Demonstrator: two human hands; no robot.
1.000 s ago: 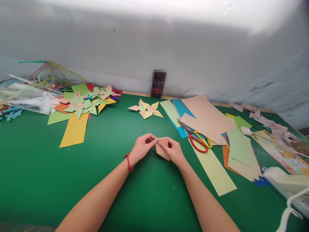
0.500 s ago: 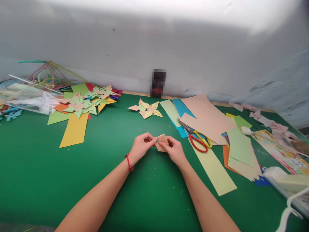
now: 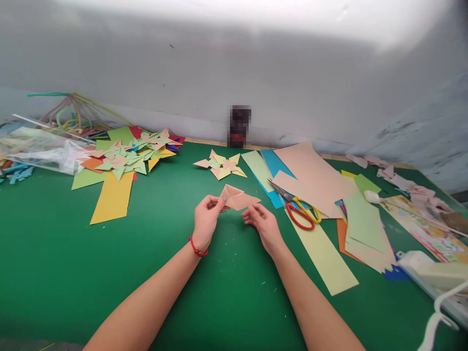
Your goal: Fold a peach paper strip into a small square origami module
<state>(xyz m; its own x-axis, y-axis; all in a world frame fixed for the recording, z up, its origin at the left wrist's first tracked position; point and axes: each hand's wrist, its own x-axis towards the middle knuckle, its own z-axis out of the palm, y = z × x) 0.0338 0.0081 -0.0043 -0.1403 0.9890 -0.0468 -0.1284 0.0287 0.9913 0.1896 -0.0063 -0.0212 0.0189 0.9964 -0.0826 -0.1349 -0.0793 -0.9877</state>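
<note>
Folded peach paper [image 3: 240,199] sits pinched in my left grip [image 3: 206,218], long axis running rightward, tip just beside my loosely curled, empty right grip [image 3: 265,224].

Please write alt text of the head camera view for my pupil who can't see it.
A person's left hand holds a folded peach paper above a green table, with the right hand close by. Beyond lies a pointed, folded paper shape; scissors rest among coloured sheets to the right.

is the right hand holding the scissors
No, the scissors lie on paper sheets, apart from the right hand.
</note>
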